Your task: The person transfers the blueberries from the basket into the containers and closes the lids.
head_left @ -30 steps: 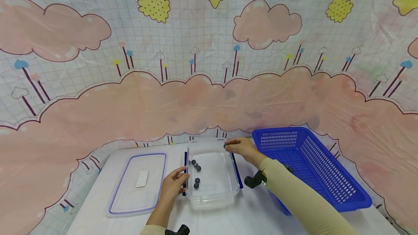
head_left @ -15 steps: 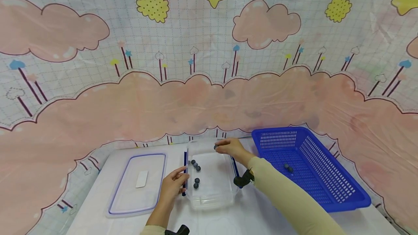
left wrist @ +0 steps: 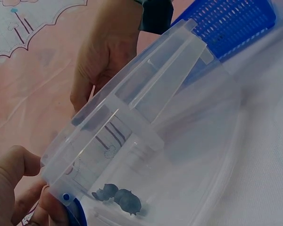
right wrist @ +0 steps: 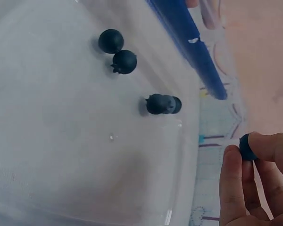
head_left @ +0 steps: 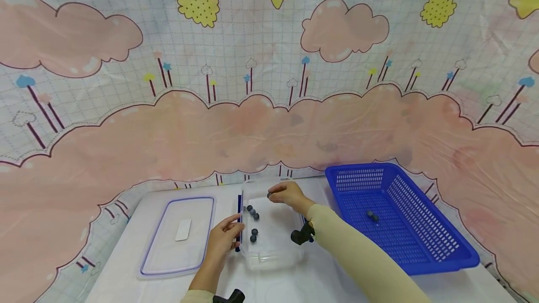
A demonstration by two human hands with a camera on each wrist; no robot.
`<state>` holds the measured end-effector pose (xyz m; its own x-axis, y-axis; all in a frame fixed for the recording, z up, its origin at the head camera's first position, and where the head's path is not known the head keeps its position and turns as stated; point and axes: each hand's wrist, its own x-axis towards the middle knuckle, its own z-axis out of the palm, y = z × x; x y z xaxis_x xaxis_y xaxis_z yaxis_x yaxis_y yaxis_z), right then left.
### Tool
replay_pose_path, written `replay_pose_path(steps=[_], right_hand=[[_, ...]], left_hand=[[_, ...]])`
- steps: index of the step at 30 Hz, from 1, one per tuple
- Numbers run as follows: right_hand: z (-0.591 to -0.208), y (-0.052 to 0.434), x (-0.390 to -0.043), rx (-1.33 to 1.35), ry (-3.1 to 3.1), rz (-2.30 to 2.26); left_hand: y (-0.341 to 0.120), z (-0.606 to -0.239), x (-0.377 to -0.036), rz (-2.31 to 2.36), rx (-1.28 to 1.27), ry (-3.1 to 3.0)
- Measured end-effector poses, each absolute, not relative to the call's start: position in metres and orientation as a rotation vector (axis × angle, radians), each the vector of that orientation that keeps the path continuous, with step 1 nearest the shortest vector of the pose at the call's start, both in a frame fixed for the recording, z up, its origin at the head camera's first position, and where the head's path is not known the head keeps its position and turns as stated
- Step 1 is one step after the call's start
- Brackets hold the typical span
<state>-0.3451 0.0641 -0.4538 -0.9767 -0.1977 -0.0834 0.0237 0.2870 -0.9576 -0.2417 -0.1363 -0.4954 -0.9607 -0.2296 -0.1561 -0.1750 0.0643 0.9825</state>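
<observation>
Between thumb and fingertips my right hand [head_left: 290,195] pinches a blueberry [right wrist: 246,147], held over the far part of a clear plastic container [head_left: 273,260]. Several other blueberries [right wrist: 124,62] lie on the container's floor along its left side. My left hand [head_left: 223,237] holds the container's left wall beside a blue side latch [left wrist: 76,213]; in the left wrist view the thumb meets the rim and the fingers bend below it. Part of the right side latch is hidden behind the right arm.
To the left, a clear lid [head_left: 160,256] with a blue seal and a white label [head_left: 183,230] lies flat on the white table [head_left: 122,265]. At right stands a blue perforated basket [head_left: 421,209] with a few blueberries [head_left: 372,216] inside. A patterned cloth [head_left: 269,134] hangs behind.
My right hand has moved left with the blueberry, from the container's far right corner to over its far middle. The left hand has stayed on the left wall.
</observation>
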Motion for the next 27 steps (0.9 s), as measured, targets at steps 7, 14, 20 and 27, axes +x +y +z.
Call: replay_pose_path(steps=[7,14,20,27], right_hand=[[-0.461,0.054,-0.344,-0.198,2.455,-1.618],[-0.471,0.046,-0.344,-0.139,2.428,-1.607],[-0.492,0.044,-0.35,-0.066,2.445,-1.562],[-0.493,0.042,-0.354,-0.037,2.461,-1.492]], left_hand=[[-0.136,-0.497,-0.243,-2.063,0.448,-2.267],[-0.137,-0.497,-0.243,-2.076,0.442,-2.261],[-0.136,-0.496,-0.242,-2.09,0.44,-2.264],[-0.136,-0.493,-0.244,-2.078,0.444,-2.27]])
